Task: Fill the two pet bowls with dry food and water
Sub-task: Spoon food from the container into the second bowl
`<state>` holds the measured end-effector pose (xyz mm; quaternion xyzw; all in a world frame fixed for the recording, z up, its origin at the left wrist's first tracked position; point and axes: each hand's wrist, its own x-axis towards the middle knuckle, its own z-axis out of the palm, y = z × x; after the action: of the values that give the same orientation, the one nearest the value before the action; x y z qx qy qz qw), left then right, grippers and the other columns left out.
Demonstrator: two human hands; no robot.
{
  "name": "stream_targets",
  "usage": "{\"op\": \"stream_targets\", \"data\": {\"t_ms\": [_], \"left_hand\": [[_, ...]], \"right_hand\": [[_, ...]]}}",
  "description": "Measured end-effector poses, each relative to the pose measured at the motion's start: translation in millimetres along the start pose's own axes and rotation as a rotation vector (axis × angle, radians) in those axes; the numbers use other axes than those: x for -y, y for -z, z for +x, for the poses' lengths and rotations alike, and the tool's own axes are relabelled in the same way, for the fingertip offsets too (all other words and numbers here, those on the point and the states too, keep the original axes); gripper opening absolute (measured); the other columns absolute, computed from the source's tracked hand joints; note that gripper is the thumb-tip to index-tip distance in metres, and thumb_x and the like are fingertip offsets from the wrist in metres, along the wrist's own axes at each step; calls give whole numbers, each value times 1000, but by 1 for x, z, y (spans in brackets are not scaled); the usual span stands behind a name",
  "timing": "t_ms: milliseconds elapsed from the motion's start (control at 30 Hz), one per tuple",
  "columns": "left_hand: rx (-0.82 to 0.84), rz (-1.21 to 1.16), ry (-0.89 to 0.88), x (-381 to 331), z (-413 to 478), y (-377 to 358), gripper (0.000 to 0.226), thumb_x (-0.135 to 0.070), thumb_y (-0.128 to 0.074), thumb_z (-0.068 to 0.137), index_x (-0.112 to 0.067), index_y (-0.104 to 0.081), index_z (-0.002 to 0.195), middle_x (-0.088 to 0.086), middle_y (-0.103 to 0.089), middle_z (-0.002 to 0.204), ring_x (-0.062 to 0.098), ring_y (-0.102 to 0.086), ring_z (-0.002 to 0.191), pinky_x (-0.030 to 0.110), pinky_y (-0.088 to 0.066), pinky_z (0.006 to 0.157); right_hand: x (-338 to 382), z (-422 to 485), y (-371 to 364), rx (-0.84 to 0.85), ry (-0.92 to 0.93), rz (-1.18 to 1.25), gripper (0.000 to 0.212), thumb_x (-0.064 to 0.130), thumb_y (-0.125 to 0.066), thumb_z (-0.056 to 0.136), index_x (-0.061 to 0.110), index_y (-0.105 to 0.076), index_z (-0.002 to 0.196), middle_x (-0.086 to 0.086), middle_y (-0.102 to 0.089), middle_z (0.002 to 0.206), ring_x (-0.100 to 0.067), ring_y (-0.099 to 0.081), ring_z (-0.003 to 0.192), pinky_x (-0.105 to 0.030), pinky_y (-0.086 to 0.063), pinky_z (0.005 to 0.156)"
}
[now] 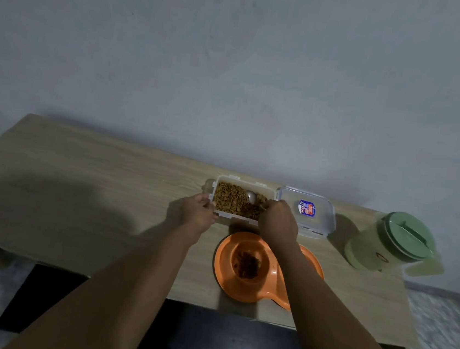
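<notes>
An orange double pet bowl (223,259) lies near the table's front edge; its left well holds some brown dry food (247,264), and my right forearm hides the right well. Behind it stands a clear plastic container (233,219) full of kibble (228,200). My left hand (197,213) grips the container's left front corner. My right hand (277,223) is closed on the handle of a metal spoon (251,197), whose bowl rests in the kibble. A pale green water jug (387,246) with a green lid stands at the right.
The container's clear lid (309,212), with a blue and red label, lies flat just right of it. The wooden table (78,185) backs onto a grey wall. A dark chair seat (204,340) sits below the front edge.
</notes>
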<state>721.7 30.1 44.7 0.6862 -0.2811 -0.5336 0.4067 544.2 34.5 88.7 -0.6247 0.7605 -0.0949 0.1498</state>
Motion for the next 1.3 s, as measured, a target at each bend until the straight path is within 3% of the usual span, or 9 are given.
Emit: {"op": "stream_targets", "data": {"t_ms": [267,467,633,767,900,1000,1067,1167,1300], "left_hand": [[-35,14,4,-4,-6,0,45,-5,-60,100,-7,-52,144,19,-67,127,31,-74,93,40,-62,84],[-48,17,7,-6,-9,0,46,-4,-59,100,-7,-52,144,17,-64,133,31,-74,94,34,-62,77],[-47,16,7,-5,-8,1,46,-2,-59,99,-6,-51,145,15,-61,138,31,-74,94,35,-62,81],[-36,-2,5,-2,-5,-1,48,-1,-59,99,-6,-49,146,16,-59,141,31,-73,93,37,-62,83],[-21,-13,-1,-2,-2,-2,47,0,-56,100,-4,-48,146,17,-58,142,28,-71,88,33,-61,75],[-4,-31,-1,-2,0,-2,48,1,-55,100,-3,-46,147,22,-60,138,26,-68,78,28,-57,64],[-3,-40,10,-1,0,-3,48,2,-55,100,-2,-46,147,23,-60,137,32,-70,86,30,-57,66],[-11,-31,12,0,3,-4,46,2,-55,100,-4,-49,145,21,-60,137,30,-70,77,31,-57,66],[-18,-14,10,2,5,-6,44,1,-55,100,-5,-50,144,23,-63,132,22,-65,66,29,-56,61]], "right_hand": [[7,-3,-13,84,0,199,21,11,-58,92,12,-75,104,-7,-74,98,-21,-68,84,-38,-60,76],[1,3,-10,83,-56,353,20,11,-59,93,9,-77,102,-9,-75,101,-20,-68,87,-39,-60,81],[-4,2,-1,69,-80,438,20,12,-60,94,5,-76,104,-11,-75,102,-16,-65,82,-37,-59,80],[-8,-4,11,28,-77,503,20,15,-63,94,5,-76,106,-11,-75,105,-18,-65,91,-42,-58,87],[-20,-22,25,17,-70,541,18,18,-64,93,7,-77,99,-7,-76,97,-17,-68,91,-37,-59,80],[-35,-42,31,23,-71,535,16,16,-64,91,10,-79,90,-4,-76,87,-15,-69,82,-34,-56,74],[-47,-57,30,44,-61,480,14,16,-65,89,12,-79,85,-1,-75,80,-11,-67,72,-28,-52,65],[-66,-78,22,74,-70,379,14,17,-67,87,13,-79,94,0,-75,87,-4,-64,73,-15,-45,62],[-81,-101,9,98,-8,201,18,22,-63,88,25,-77,99,4,-74,101,-13,-68,90,-32,-55,80]]}}
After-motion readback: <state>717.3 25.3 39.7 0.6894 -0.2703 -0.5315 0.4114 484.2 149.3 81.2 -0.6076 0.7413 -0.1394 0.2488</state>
